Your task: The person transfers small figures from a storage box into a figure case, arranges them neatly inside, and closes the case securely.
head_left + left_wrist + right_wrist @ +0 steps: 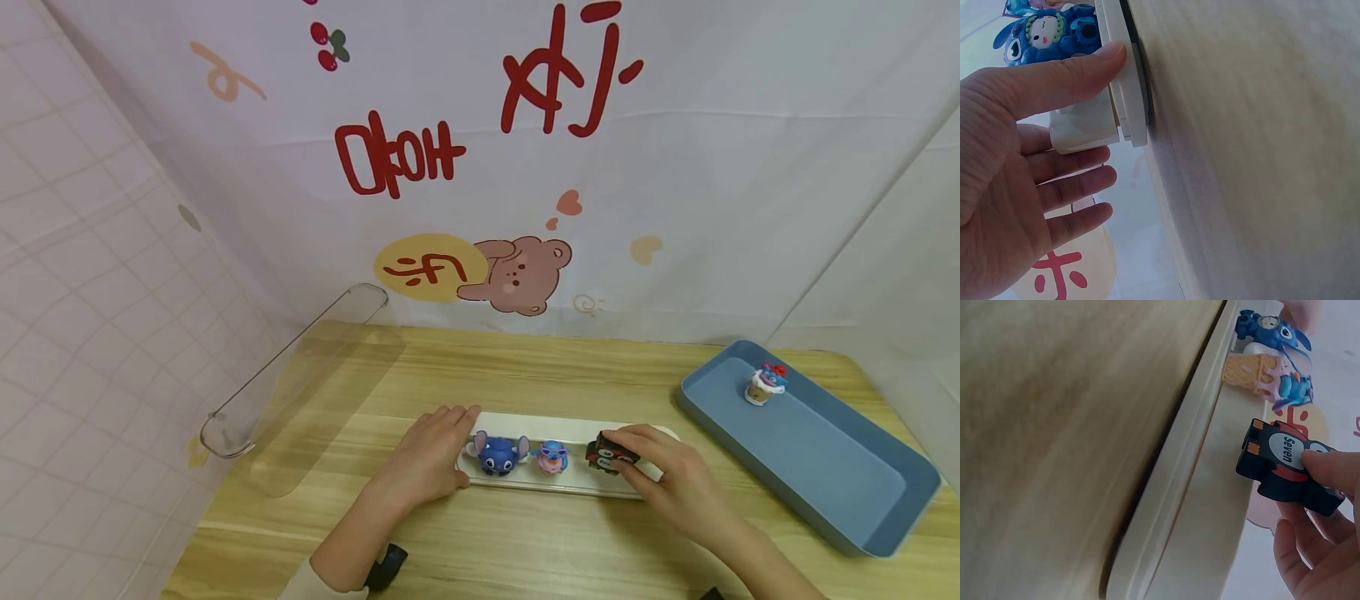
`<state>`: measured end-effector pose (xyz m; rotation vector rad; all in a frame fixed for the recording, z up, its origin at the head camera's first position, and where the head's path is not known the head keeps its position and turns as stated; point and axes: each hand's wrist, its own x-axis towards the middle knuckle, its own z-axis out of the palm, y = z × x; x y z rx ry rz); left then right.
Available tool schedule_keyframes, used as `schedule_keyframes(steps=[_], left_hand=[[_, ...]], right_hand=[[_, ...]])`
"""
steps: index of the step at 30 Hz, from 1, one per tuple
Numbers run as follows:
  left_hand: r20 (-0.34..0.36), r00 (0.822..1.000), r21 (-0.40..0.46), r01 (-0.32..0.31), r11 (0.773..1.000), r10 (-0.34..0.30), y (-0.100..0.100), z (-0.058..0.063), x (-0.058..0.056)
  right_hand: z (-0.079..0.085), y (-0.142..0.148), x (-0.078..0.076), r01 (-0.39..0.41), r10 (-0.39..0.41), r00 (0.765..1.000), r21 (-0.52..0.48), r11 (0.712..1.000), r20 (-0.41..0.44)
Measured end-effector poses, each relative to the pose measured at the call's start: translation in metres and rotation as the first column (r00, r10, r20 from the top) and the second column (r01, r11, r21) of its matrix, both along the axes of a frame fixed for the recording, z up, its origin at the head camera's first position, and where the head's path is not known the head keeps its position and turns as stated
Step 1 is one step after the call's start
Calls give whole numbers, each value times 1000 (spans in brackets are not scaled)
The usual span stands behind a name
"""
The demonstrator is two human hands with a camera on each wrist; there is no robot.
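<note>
A long white display base (577, 483) lies on the wooden table. My left hand (423, 457) holds its left end, thumb (1094, 69) on the front edge and fingers behind. On the base near that hand sits a big-eared blue figurine (498, 455). Beside it stands a small blue figurine on a pink-topped ice cream cone (1260, 375). Between thumb and fingers, my right hand (682, 479) pinches a black figurine (1282, 459) with red parts and "Seven" on its white belly, just over the right part of the base.
A blue-grey tray (817, 504) stands at the right, with another blue figurine (767, 383) with a red top in its far end. At the left lies a long clear plastic cover (322, 400). A printed white cloth (735, 208) hangs behind the table.
</note>
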<state>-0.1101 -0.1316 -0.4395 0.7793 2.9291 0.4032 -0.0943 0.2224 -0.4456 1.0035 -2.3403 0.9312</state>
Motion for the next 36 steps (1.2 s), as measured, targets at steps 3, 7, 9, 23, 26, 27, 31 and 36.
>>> schedule_keyframes(steps=[3,7,9,23,26,27,31,36], left_hand=[[6,1000,-1,-5,1000,5,0,0,0],[11,1000,-1,-7,1000,7,0,-1,0],[7,1000,-2,-3,1000,3,0,-1,0],[-2,1000,-4,1,1000,-1,0,-2,0],[-1,1000,-3,0,1000,0,-1,-1,0],[0,1000,-3,0,1000,0,-1,-1,1],[-1,1000,-4,2,1000,-2,-1,-1,0],[-1,1000,-5,2,1000,-2,-1,-2,0]], right_hand=[[-2,-3,1,-7,7,1000,3,1000,-6],[-6,-7,0,-20,21,999,4,1000,-37],[-8,-8,0,-24,25,999,10,1000,-40],[-17,-8,-4,-34,38,998,59,998,-54],[-18,-8,-5,-44,48,997,54,998,-62],[-18,-8,-5,-50,54,997,51,997,-64],[-18,-8,-6,-61,65,994,52,997,-83],[-20,-9,-7,-62,67,994,61,996,-81]])
